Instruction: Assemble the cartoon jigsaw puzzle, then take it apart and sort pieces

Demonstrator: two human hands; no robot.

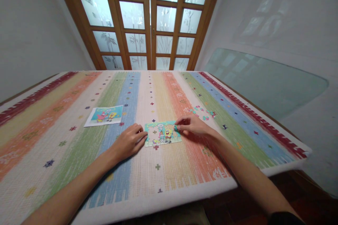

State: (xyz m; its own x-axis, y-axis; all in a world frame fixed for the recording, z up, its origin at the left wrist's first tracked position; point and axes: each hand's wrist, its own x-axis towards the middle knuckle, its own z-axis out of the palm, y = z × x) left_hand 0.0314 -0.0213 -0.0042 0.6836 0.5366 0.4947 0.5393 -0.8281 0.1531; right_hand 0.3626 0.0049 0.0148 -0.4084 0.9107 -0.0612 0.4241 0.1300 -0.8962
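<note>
"Forearms [248, 172] sit closest to me. Then?"

"Right hand [192, 125]: thumb and finger pinched on a puzzle piece [175, 127], at the right edge of the puzzle [167, 134]. Left hand [131, 139]: fingers curled at its left edge; I can't tell whether they grip."

"Further out?"

"Loose pieces [212, 114] right, a picture [114, 114] left, all on the striped table [144, 172]."

Partly hidden by the right hand [192, 125] at the piece [176, 128], by the left hand [133, 138] at the left rim of the puzzle [168, 134]. Cropped at the bottom across left forearm [79, 182] and sleeve [283, 218], at the top across the doors [148, 31]. Too small to trace in outline among the loose pieces [205, 117].
</note>
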